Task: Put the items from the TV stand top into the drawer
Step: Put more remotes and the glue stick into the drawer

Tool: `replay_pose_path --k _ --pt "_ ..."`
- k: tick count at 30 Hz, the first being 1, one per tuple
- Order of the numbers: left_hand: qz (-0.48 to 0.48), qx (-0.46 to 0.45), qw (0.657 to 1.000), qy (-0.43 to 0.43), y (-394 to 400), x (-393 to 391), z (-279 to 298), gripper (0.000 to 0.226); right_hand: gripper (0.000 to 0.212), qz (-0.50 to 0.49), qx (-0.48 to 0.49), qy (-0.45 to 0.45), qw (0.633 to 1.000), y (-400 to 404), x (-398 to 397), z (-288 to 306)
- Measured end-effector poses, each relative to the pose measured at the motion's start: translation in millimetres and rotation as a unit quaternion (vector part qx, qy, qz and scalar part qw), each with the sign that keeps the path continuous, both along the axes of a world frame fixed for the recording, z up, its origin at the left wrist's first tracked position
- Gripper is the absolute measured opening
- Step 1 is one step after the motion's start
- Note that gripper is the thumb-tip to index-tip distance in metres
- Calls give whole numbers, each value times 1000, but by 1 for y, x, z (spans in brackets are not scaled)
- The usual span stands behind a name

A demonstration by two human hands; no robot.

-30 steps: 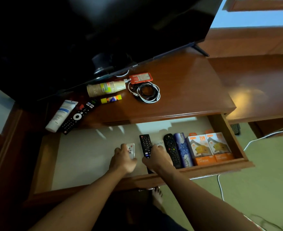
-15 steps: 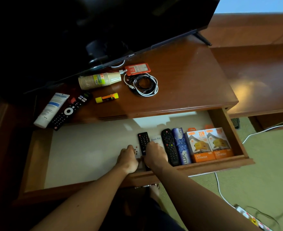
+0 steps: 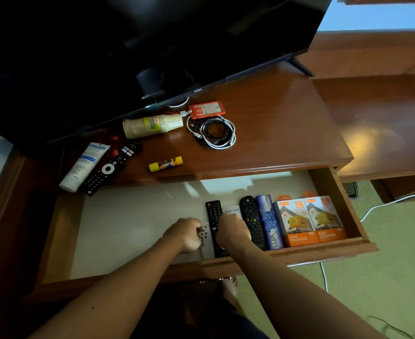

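Observation:
The drawer is pulled open. My left hand is curled on a small white remote lying on the drawer floor. Right beside it, my right hand rests closed over the lower part of a black remote. Further right in the drawer lie another black remote, a blue Lux box and two orange charger boxes. On the TV stand top lie a stack of paper cups, an orange card holder, coiled cables, a glue stick, a black TV remote and a white tube.
The TV hangs over the back of the stand, close above the cups. A lower wooden table adjoins on the right. White cables run over the green carpet. My foot shows under the drawer front.
My left hand has slid the small white remote to the right, up against the black remote under my right hand. Both hands stay low at the drawer's front.

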State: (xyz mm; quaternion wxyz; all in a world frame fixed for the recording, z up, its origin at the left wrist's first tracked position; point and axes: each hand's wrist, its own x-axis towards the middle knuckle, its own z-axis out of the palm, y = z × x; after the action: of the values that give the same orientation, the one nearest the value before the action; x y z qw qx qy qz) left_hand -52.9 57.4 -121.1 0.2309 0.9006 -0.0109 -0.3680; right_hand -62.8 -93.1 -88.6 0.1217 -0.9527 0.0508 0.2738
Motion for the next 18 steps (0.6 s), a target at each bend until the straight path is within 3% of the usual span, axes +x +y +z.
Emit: replay_pose_path --k 2,4,6,7,10,18 --pt "26 14 989 -147 4 6 21 23 21 3 -2 -22 1000 3 5 10" --pt "31 24 932 -361 10 20 46 18 22 -10 13 -56 998 8 14 20" --pt "24 68 872 -484 20 40 59 31 24 -23 42 -99 994 15 24 30" --pt "26 96 869 -484 26 52 62 38 25 -25 55 -118 991 19 28 33" --pt "21 120 903 -411 40 75 60 45 31 -29 84 -156 984 26 36 41" --pt "42 45 905 -421 42 69 63 40 43 10 55 -260 964 23 49 36"
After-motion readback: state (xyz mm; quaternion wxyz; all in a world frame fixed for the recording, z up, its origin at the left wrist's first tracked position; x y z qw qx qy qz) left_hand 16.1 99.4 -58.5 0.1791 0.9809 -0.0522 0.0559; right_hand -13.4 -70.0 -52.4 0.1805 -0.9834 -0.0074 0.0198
